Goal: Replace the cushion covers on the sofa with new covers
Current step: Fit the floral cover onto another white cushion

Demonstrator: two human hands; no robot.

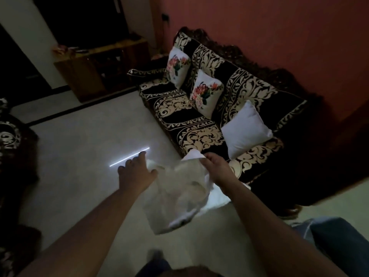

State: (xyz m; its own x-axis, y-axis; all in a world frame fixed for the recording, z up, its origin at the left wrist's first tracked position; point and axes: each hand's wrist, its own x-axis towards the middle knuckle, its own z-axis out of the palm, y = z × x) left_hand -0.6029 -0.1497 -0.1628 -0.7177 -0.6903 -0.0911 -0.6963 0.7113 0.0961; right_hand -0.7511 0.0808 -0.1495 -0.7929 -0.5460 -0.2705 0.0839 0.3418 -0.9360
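Head view: right hand [214, 166] pinches a limp white cover [179, 196] before the sofa [199, 120] front edge. Left hand [134, 172] spreads wide, fingers beside the cover.

Three cushions [205, 94] sit along the sofa [191, 124], running from eleven toward four o'clock. A cabinet [99, 66] stands, seemingly, beyond the sofa's far end.
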